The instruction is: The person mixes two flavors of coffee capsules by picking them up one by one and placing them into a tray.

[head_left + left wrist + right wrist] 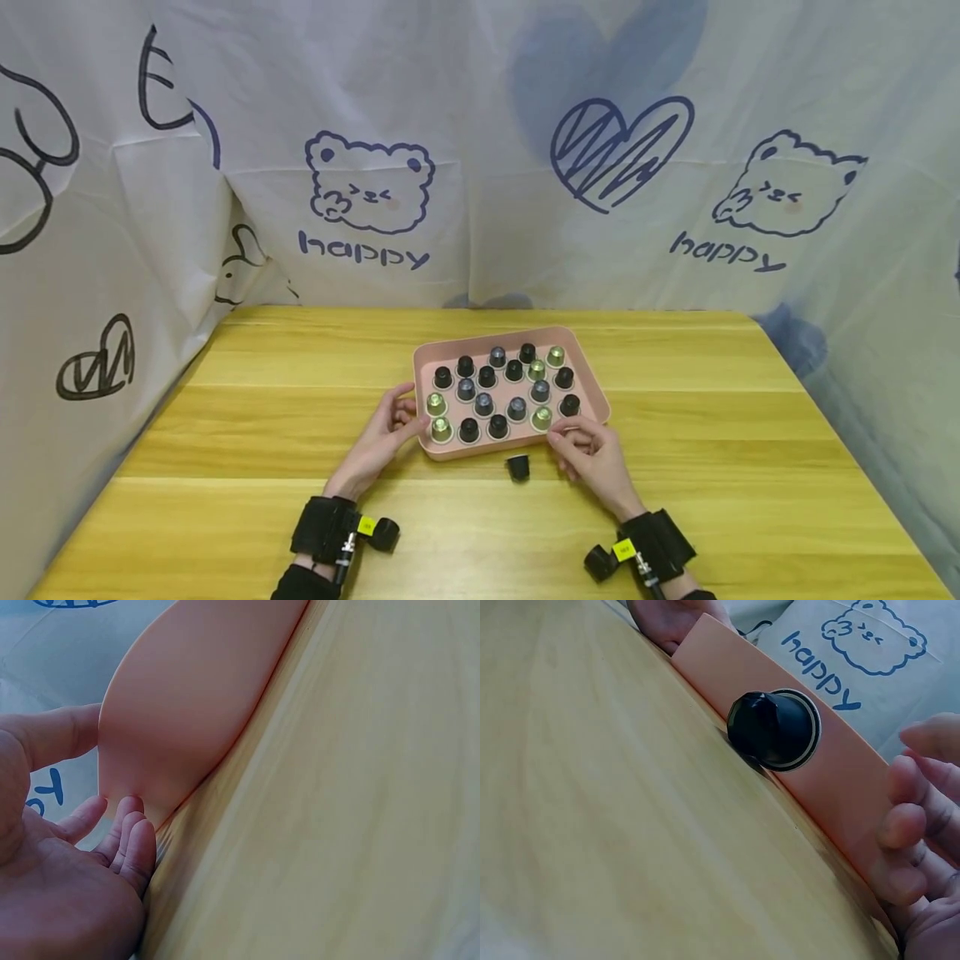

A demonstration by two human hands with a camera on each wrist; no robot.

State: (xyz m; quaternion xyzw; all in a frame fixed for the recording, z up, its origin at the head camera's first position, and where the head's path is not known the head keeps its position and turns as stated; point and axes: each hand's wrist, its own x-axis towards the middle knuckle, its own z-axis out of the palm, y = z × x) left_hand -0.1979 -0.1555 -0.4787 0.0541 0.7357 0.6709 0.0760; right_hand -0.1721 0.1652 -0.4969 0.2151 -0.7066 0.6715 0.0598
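A shallow pink tray (594, 400) holds several small coffee capsules, among them a black capsule (468, 430), a green capsule (441, 429) and a blue-grey capsule (483, 404). My left hand (381, 435) touches the tray's left side, its thumb at the rim and its other fingertips by the outer wall (187, 682). By the front right of the tray is my right hand (592, 457), fingers loosely bent and nothing held. In the right wrist view its fingertips (904, 825) are close to the wall; contact is unclear. One loose black capsule (772, 729) lies on its side before the tray.
The tray stands on a yellow wood-grain table (262, 400). Behind it hangs a pale cloth (487, 233) with drawn bears and hearts, which also covers the sides. Both wrists wear black straps with small cameras, such as the left wrist camera (385, 535).
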